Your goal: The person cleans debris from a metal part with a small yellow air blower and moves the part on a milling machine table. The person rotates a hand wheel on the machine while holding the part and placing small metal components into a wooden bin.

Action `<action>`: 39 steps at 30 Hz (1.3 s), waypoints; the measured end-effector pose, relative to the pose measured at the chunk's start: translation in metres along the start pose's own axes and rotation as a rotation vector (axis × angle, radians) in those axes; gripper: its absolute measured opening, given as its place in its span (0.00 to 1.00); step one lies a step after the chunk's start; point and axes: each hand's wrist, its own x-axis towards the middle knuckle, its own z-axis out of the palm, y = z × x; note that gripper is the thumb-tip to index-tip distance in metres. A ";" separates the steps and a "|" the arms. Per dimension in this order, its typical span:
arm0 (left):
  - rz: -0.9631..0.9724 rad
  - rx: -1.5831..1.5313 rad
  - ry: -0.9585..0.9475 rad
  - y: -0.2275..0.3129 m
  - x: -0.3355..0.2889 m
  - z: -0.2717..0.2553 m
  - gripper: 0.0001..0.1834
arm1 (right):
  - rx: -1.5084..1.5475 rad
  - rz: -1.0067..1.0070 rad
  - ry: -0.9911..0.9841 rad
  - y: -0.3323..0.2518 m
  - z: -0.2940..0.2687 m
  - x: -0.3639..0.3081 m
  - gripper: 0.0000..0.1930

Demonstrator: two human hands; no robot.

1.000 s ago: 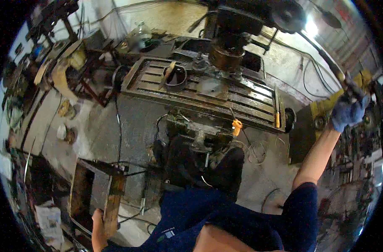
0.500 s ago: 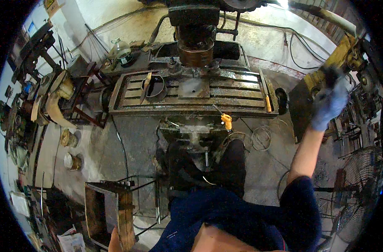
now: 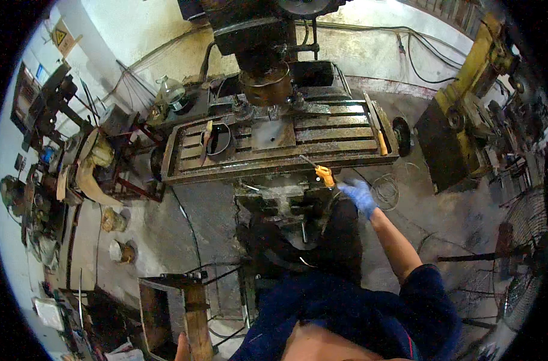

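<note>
My right hand (image 3: 359,197), in a blue glove, reaches in front of the machine table's front edge. Its fingers stretch toward the lower end of a yellow air blow gun (image 3: 324,175), close beside it; whether they touch is too small to tell. The gun's thin nozzle points up and left at the table's front rim. Of my left side only a strip of bare skin (image 3: 182,348) shows at the lower edge, by a wooden box (image 3: 197,319); that hand's fingers are hidden. A metal plate (image 3: 268,135) with a small dark hole lies beneath the spindle head (image 3: 265,84).
The slotted machine table (image 3: 334,147) carries a dark round pot (image 3: 221,144) with a brush-like tool across it, and a long tool with an orange handle (image 3: 382,144). A coiled hose (image 3: 385,191) lies on the floor. A yellow machine (image 3: 460,96) and a fan (image 3: 520,253) stand right.
My right hand has come from beside the yellow machine, leftward and down to near the blow gun. The dark thing at that hand earlier is no longer by it. The whole view has shifted slightly.
</note>
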 end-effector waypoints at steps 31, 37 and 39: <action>0.643 -1.658 -0.468 0.399 0.035 -0.023 0.15 | -1.132 -0.412 -0.104 -0.173 0.072 0.033 0.29; 0.700 -1.517 -0.534 0.413 0.034 -0.008 0.10 | -1.151 -0.399 -0.214 -0.182 0.076 0.017 0.26; 0.686 -1.489 -0.528 0.419 0.028 -0.002 0.08 | -1.053 -0.300 -0.473 -0.166 0.068 -0.014 0.27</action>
